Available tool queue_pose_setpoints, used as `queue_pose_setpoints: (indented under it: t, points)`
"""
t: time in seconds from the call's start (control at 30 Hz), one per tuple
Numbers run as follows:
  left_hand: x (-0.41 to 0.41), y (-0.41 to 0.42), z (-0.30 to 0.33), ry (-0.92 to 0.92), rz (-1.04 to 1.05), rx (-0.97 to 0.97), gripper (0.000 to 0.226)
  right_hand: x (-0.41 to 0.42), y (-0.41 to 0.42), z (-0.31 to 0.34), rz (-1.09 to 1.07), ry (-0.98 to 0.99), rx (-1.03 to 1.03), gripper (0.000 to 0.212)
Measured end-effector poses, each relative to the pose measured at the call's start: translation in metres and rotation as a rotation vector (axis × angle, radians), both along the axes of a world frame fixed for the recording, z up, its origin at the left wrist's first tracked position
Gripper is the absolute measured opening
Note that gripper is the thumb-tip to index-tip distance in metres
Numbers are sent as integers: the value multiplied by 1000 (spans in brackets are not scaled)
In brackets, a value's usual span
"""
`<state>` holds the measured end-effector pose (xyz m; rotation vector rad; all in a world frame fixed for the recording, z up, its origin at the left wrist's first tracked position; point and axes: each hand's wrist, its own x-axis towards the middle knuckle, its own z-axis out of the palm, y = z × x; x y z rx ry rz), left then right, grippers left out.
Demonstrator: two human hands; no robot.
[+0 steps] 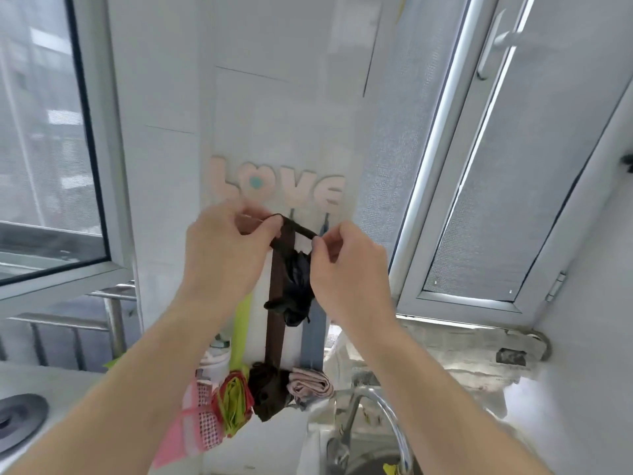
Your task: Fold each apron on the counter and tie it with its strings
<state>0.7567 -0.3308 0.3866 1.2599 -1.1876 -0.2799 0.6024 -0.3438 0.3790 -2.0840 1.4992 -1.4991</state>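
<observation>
Beneath the pink "love" hook rack on the wall, left hand and right hand each pinch the dark neck loop of a bundled black apron. Missing the hook could drop the bundle toward the sink faucet.

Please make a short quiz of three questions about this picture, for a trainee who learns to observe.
1. True or false: both hands pinch the same dark strap.
2. What hangs from the dark strap, between the left hand and the right hand? A) a black bundle B) a metal key C) a cup
3. Which word does the pink wall rack spell?

Key: 1 true; 2 A, the black bundle; 3 "love".
</observation>
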Motion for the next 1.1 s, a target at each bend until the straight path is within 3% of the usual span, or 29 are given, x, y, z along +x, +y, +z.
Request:
queue_pose_setpoints:
  t: [0.23, 0.37, 0.63, 1.1]
  points:
    - [2, -37, 18, -579, 326, -106, 12, 20, -30, 29, -217, 206, -27, 22]
    - [2, -42, -7, -737, 390, -132, 13, 24, -30, 4, -269, 416, 30, 22]
    - [1, -44, -37, -753, 358, -160, 16, 40, -31, -22, -256, 428, -33, 16]
    - [-8, -43, -43, -594, 259, -123, 18, 38, -29, -26, -219, 432, -49, 13]
